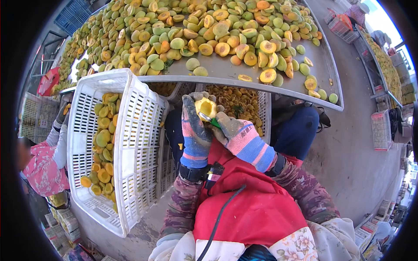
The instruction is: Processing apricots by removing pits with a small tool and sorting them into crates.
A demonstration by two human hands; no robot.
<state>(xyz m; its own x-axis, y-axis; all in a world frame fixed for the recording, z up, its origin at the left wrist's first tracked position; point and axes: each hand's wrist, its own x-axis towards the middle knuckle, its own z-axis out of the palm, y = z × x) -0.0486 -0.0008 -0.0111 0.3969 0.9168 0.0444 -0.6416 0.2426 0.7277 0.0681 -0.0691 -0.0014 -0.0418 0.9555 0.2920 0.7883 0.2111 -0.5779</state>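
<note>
My left hand (197, 130), in a striped work glove, holds a yellow peach half (206, 109) with its hollowed cut side up. In my gloved right hand (240, 135) is a small pitting tool with a green handle (215, 123); its metal loop touches the rim of the hollow. Both hands are close together over my lap, just below the metal table's edge. Many green and orange halved peaches (222, 49) cover much of the metal table (215, 67). At my left, a white plastic crate (140, 130) holds more peach halves (104, 138).
Under the table edge stands a crate of small orange-brown pieces (241, 98). A co-worker in a pink floral top (49, 163) sits at the left. Across the concrete floor (352, 137), another fruit-covered table (382, 62) has people and stacked crates around it.
</note>
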